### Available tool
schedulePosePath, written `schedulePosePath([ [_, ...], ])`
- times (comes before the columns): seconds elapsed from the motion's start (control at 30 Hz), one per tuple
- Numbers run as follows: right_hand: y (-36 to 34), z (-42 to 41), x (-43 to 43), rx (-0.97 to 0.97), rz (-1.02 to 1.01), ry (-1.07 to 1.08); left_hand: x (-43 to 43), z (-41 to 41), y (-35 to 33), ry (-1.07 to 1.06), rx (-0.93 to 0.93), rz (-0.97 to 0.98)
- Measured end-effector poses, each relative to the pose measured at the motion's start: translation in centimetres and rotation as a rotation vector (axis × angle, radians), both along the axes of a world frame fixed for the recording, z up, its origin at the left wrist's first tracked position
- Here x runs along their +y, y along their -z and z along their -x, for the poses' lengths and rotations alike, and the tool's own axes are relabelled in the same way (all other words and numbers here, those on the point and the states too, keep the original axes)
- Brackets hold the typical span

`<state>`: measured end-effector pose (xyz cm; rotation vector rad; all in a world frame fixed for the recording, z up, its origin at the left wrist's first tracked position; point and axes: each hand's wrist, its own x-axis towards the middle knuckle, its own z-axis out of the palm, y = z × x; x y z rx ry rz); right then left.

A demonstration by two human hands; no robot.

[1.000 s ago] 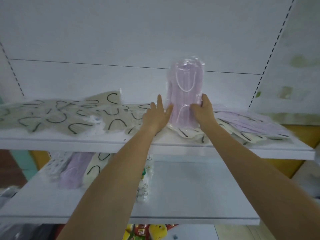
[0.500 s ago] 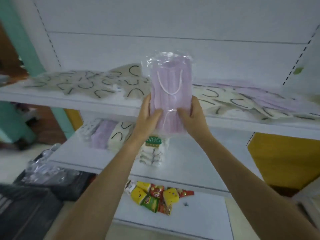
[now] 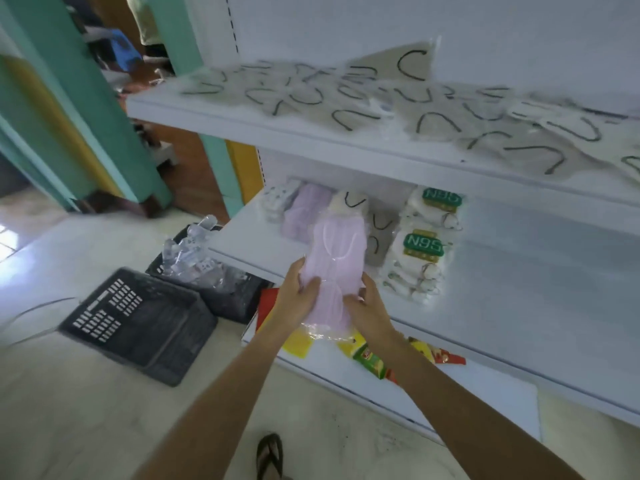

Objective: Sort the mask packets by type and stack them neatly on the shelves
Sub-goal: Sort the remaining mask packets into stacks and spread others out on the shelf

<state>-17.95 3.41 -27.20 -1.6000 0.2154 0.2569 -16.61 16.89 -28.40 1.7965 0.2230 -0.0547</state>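
Holding the purple packet (image 3: 334, 271) with both hands, the person has brought it down from the top shelf (image 3: 311, 133). A second ago it stood up there among the beige packets (image 3: 433, 109). Now it hangs in the air just in front of the middle shelf (image 3: 519, 289). It is tilted, and its top end points in at the piles there.

The left hand (image 3: 298, 296) grips the packet's left edge. Its fingers (image 3: 311, 284) are curled round the plastic. The right hand (image 3: 369, 310) grips the low right edge the same way. Neither hand is wide.

On the middle shelf there is a purple pile (image 3: 304, 216). It sits near the back, between a spotted pile and a beige pile. The N95 packs (image 3: 422, 244) lie further right. The packet in the hands has the same colour as the purple pile, so I think it is going there. It does not touch the pile or the shelf yet.

The top shelf is messy with many beige packets, so lots of sorting is left. Two black crates (image 3: 138, 320) sit on the floor.
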Motion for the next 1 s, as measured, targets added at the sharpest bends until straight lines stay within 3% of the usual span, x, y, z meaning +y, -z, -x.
schedulePosePath([
  [0.27,4.8,-8.3,9.0,0.153,0.147,0.145,9.5,-8.1,2.3,0.249,0.344,-0.033],
  [0.37,6.4,-11.3,11.1,0.179,0.179,0.166,11.2,-11.2,2.9,0.216,0.315,-0.079],
  [0.6,8.5,-21.7,13.1,0.041,0.254,0.212,12.3,-22.0,6.0,0.193,0.162,-0.278],
  [0.73,10.6,-28.3,12.5,-0.02,0.377,0.15,11.5,-28.3,8.0,0.16,0.002,-0.404],
  [0.87,13.3,-33.6,12.3,-0.037,0.506,0.04,11.4,-33.3,11.0,0.265,-0.09,-0.521],
  [1.0,16.0,-36.4,12.4,-0.035,0.68,-0.077,10.5,-34.6,13.4,0.398,-0.105,-0.763],
])
